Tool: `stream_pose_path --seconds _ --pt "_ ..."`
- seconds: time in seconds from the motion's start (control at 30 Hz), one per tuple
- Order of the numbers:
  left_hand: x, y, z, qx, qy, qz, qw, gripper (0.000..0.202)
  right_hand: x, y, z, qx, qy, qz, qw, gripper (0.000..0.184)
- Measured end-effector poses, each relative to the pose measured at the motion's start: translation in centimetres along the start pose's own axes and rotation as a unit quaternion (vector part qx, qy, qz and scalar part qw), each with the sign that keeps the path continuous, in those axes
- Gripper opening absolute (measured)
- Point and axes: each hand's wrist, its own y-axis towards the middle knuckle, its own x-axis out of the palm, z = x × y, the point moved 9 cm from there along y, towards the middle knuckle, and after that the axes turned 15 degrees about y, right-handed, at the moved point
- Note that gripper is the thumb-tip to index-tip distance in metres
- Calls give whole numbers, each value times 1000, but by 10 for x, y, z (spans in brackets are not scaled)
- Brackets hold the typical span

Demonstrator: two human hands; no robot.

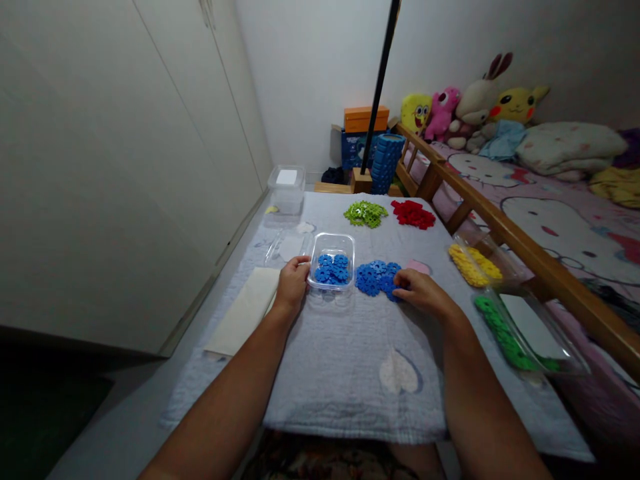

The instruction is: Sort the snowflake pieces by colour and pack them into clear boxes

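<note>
My left hand (pixel 293 285) is closed on the left rim of a clear plastic container (pixel 333 239), which stands upright on the cloth. Several blue snowflake discs (pixel 332 269) lie inside it. To its right a flat pile of loose blue snowflake discs (pixel 370 279) is spread on the cloth. My right hand (pixel 423 291) is at the right edge of that pile, thumb and fingers pinched on a blue snowflake disc (pixel 389 287). The fingertips partly cover this disc.
Lime green pieces (pixel 366 213) and red pieces (pixel 413 215) lie in heaps at the back. Containers of yellow pieces (pixel 474 265) and green pieces (pixel 505 333) lie at the right, beside the wooden bed rail (pixel 480 200). A lidded clear box (pixel 287 193) and beige folded sheet (pixel 245 310) are left.
</note>
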Motion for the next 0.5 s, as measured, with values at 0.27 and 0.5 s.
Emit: stream_pose_path --seconds 0.27,0.5 --pt "1 -1 1 0 -6 -5 1000 24 -2 7 -32 1 194 43 980 20" --pt "1 0 0 -2 -9 -5 1000 24 23 44 -105 -148 90 110 979 5"
